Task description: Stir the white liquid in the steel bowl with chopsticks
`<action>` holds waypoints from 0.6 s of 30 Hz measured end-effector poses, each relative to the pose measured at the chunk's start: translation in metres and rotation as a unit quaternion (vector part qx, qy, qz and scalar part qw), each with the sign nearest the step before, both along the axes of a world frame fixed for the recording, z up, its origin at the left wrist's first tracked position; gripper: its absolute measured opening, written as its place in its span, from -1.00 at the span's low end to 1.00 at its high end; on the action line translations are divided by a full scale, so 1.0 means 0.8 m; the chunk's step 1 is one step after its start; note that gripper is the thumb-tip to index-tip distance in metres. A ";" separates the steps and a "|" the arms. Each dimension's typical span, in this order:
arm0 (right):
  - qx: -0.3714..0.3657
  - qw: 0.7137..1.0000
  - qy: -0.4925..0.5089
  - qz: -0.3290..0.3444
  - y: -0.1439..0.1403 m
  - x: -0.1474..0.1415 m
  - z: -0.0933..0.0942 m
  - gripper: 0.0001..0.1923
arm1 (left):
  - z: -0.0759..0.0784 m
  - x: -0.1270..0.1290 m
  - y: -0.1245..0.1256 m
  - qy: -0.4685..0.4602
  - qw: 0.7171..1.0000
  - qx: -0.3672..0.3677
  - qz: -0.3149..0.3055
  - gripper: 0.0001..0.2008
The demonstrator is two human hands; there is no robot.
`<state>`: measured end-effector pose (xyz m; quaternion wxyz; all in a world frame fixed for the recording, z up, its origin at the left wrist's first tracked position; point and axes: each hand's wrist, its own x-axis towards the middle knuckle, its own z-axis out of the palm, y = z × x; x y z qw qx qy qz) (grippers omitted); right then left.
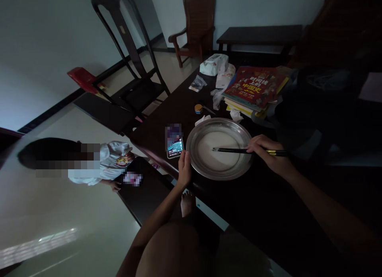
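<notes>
A round metal basin (205,170) stands on the dark table, with a whitish, cloudy content (221,138) in it. My left hand (184,170) grips the basin's near left rim, fingers closed at the edge. From the right side, my right hand (267,152) is closed around black chopsticks (231,150) with gold bands. They lie almost level over the basin, and their tips are at the surface of the white content, with a little of it on them. Just left of the basin a lit phone (174,144) rests on the table.
Beyond the basin are a small yellow-lidded jar (198,108), plastic bags (214,64) and a stack of books (255,86). To the left, another person (112,159) leans at a dark bench (139,189) with a second phone (133,178). A tall-backed chair (131,42) stands behind.
</notes>
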<state>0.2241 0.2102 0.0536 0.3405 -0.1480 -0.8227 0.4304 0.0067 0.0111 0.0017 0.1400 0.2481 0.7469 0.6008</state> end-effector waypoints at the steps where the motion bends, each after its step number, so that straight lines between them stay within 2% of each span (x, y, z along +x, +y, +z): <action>1: 0.002 1.000 0.007 -0.007 0.001 0.001 0.001 -0.70 | -0.001 0.000 0.000 -0.001 1.000 -0.002 0.002 -0.43; 4: 0.007 1.000 -0.001 0.014 0.000 0.000 0.001 -0.68 | -0.005 -0.001 0.000 -0.011 1.000 -0.005 0.011 -0.45; 8: 0.030 0.999 -0.015 0.017 0.000 -0.003 0.000 -0.80 | -0.005 -0.001 0.001 -0.022 1.000 -0.012 0.011 -0.45; 11: 0.026 0.999 0.010 -0.015 0.002 -0.001 0.002 -0.73 | -0.003 -0.001 0.001 -0.019 1.000 -0.012 0.012 -0.44; 14: 0.007 1.000 0.007 0.009 0.003 0.000 0.004 -0.66 | -0.002 -0.001 0.001 -0.014 1.000 -0.011 0.013 -0.45; 18: 0.027 0.999 -0.014 0.034 0.001 -0.001 0.002 -0.80 | -0.001 0.000 0.001 -0.016 1.000 -0.011 0.019 -0.44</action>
